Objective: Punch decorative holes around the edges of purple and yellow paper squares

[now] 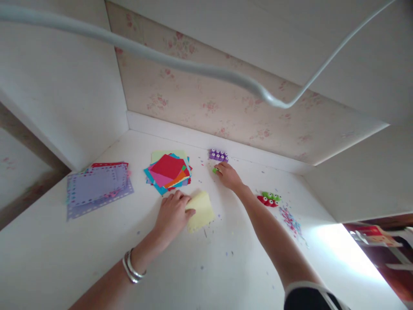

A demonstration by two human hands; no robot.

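Observation:
My left hand (pixel 175 211) is closed on the left edge of a pale yellow sheet of paper (pixel 201 212), thumb on top, against the white table. Farther forward, my right hand (pixel 228 175) has its fingers closed around a small bright green object (pixel 215 171), mostly hidden by the fingers. Just beyond that hand sits a cluster of purple pieces with googly eyes (pixel 218 155), which look like small paper punches. Left of the yellow sheet lies a loose pile of coloured paper (pixel 167 170), with red on top and pink, orange and blue underneath.
Green googly-eyed pieces (pixel 270 196) and red ones (pixel 267 201) stand right of my right forearm, beside scattered confetti (pixel 291 221). Lilac sheets with punched edges (pixel 97 189) lie far left. A white cable (pixel 180 63) crosses overhead. Walls border the white table (pixel 226 275).

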